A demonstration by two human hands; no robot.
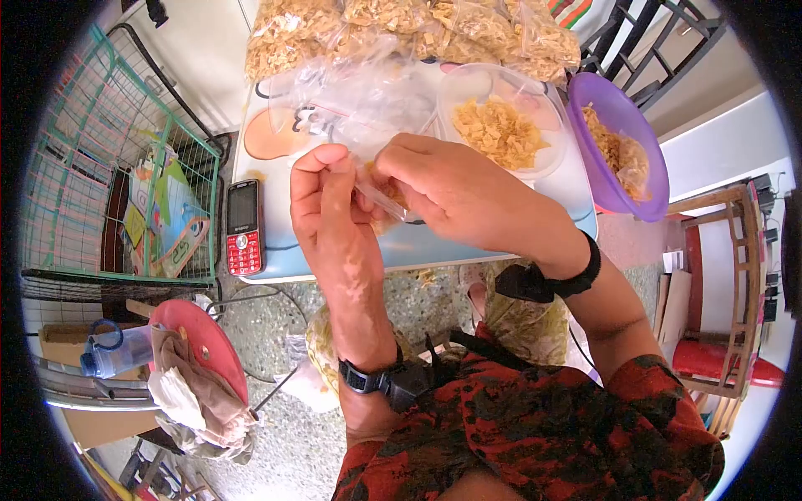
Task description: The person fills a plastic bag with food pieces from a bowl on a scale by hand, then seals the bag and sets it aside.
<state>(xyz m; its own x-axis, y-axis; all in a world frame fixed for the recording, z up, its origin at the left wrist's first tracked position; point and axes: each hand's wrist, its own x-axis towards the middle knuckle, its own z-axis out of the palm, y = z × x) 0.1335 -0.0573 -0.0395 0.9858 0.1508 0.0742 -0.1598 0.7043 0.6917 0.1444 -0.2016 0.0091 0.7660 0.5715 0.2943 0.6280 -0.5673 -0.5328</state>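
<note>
Over the near part of the table, both of my hands pinch a small clear plastic bag (386,203). My left hand (330,196) has thumb and forefinger closed at its left side. On the other side, the fingers of my right hand (455,194) curl down around it, and the knuckles hide part of the grip. Some yellowish pieces show through the plastic between the hands. Just beyond them lies a heap of loose clear bags (368,92). A clear round tub (550,160) holding yellow flat chips (497,132) stands behind my right hand.
Filled bags of chips (401,29) line the table's far edge. A purple basin (581,138) with chips and a bag sits at the right. A red phone (244,238) lies at the left edge. A green wire cage (167,134) and a red stool (196,326) stand left.
</note>
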